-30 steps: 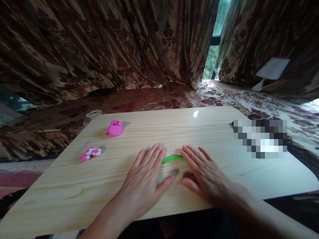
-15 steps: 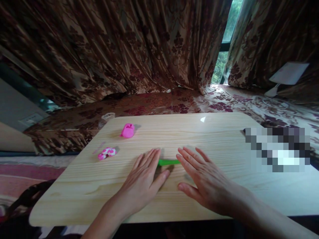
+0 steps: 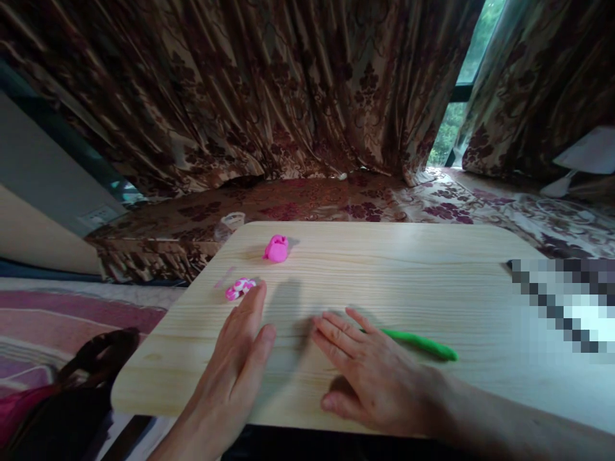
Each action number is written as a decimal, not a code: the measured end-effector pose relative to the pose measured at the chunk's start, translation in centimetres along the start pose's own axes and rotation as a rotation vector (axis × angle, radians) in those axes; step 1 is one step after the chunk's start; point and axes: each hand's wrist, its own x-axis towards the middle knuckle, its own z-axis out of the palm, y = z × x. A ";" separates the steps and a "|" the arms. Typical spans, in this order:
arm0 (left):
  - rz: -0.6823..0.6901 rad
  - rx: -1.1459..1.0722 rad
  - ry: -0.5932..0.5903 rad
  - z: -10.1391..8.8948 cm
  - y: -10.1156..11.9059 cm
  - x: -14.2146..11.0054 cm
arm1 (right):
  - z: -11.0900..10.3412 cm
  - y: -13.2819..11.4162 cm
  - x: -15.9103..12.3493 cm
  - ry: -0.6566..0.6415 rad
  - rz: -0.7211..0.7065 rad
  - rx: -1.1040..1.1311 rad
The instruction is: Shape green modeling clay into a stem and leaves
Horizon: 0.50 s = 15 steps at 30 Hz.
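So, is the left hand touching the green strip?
No, the green strip shows beside the right hand, while the left hand is well apart from it, near the pink-and-white piece.

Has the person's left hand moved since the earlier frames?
Yes. Judged against the pink-and-white piece lying on the table, the left hand has shifted to the person's left, away from the green strip and closer to that piece.

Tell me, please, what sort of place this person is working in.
Probably a room in a home, perhaps a bedroom: heavy floral curtains hang beside a window, and a lamp with a pale shade stands at the far right.
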 end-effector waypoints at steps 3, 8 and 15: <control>0.019 -0.015 0.031 -0.1 -0.3 0.3 | 0.2 0.4 0.5 0.053 0.142 -0.060; 0.064 0.008 0.002 0.0 -0.3 0.4 | 0.0 -0.3 -0.4 -0.017 -0.013 -0.036; 0.129 0.061 -0.074 1.3 1.0 0.4 | 0.2 0.0 0.2 0.072 0.124 -0.091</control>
